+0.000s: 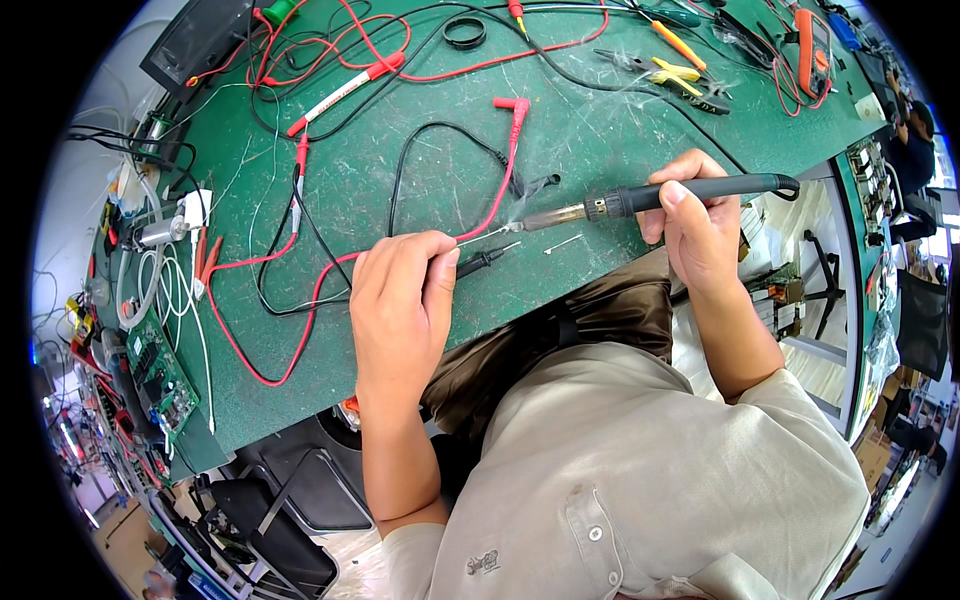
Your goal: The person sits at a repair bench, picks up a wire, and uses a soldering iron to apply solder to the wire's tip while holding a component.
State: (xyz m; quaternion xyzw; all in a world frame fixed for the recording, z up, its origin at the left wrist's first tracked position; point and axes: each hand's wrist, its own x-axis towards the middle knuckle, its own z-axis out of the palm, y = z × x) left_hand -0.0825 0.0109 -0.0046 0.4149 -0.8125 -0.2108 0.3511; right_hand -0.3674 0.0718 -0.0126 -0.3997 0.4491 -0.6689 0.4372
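Observation:
My right hand (pixel 697 225) is closed round the black handle of a soldering iron (pixel 640 201), whose metal barrel points left. Its tip meets the end of a thin silvery wire (pixel 485 238), pinched in the fingers of my left hand (pixel 402 300). Thin smoke rises around the tip. A black test probe (pixel 487 257) sticks out from beside my left thumb; whether the hand grips it too, I cannot tell. Behind my left fingers passes a red test lead (pixel 497 200) with a red angled plug (pixel 513 104). A small metal pin (pixel 563 244) lies below the iron.
Green mat (pixel 600 130) covers the bench. Along its back lie a red-and-white probe (pixel 345 95), a black ring (pixel 464 34), yellow-handled pliers (pixel 680 76) and an orange multimeter (pixel 813 52). Cables tangle at the left, near a circuit board (pixel 160 380). A black chair (pixel 290 490) stands below.

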